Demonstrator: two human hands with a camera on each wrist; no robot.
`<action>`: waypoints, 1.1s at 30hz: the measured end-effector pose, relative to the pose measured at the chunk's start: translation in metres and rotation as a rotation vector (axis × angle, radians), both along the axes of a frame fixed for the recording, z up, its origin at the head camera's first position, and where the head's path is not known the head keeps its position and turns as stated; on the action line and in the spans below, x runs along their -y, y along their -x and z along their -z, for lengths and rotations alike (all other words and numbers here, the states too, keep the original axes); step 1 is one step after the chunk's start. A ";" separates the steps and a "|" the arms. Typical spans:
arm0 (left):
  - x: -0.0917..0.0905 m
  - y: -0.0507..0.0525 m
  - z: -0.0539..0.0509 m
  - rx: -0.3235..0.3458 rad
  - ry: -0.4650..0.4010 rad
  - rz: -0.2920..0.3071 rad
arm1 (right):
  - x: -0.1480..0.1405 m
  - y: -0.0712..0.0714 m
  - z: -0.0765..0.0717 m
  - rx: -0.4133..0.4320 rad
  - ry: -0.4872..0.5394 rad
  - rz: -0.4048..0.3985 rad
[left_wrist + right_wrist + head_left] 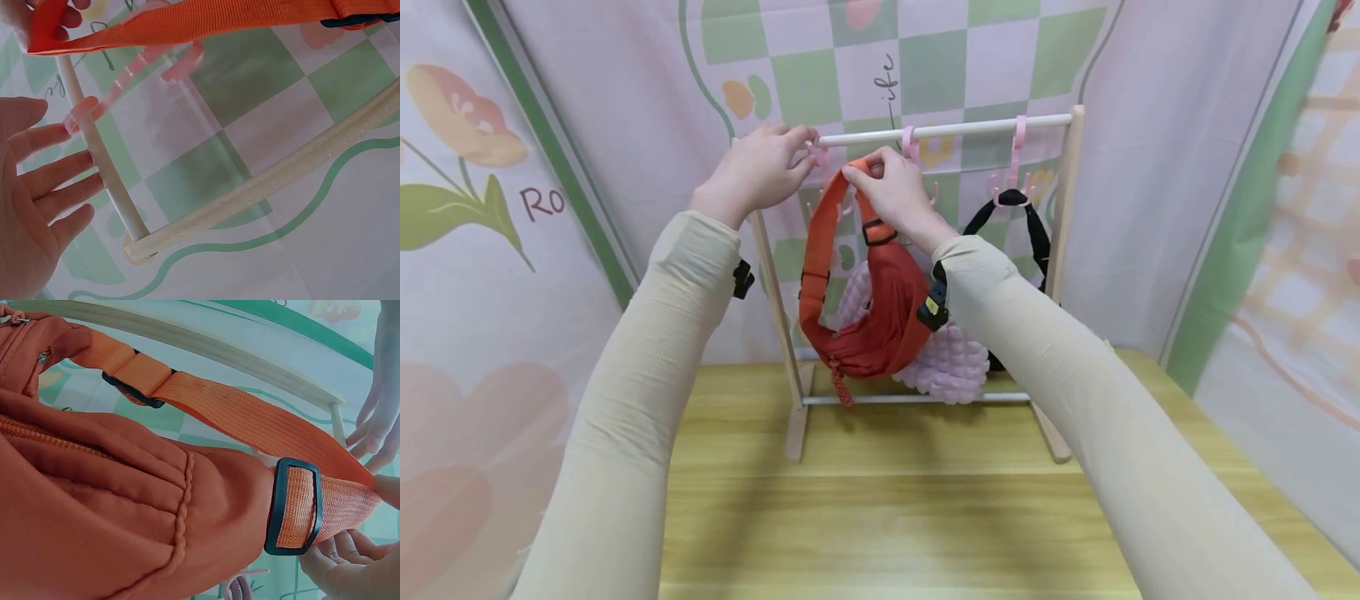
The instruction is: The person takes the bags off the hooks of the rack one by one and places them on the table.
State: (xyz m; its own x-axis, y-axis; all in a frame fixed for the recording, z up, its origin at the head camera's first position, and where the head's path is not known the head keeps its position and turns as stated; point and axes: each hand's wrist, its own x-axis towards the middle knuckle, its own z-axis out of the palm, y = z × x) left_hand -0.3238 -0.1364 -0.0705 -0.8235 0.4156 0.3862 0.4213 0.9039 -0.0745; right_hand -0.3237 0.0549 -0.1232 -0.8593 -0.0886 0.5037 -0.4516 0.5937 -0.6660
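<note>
I hold both arms [625, 383] forward, left hand [760, 171] with fingers [59, 170] apparently straight and parted, right hand [895, 192] pinching.

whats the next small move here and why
Probably ease the orange strap onto the leftmost pink hook: the right hand pinches the strap up in front of that hook, and the left hand is beside the hook at the white rail, seemingly well placed to steady it.
</note>
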 end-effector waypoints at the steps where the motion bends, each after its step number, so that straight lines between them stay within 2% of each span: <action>1: 0.000 0.000 0.000 0.000 -0.001 -0.001 | 0.000 0.000 0.000 -0.006 0.003 -0.002; 13: -0.001 -0.002 0.000 -0.004 0.002 -0.004 | 0.000 -0.005 -0.008 -0.046 0.046 -0.047; 24: -0.001 -0.003 0.001 -0.021 0.000 0.001 | -0.007 -0.020 -0.013 -0.042 0.047 -0.087; 33: 0.000 -0.002 0.002 -0.030 0.011 0.005 | -0.013 -0.034 -0.009 -0.026 0.015 -0.129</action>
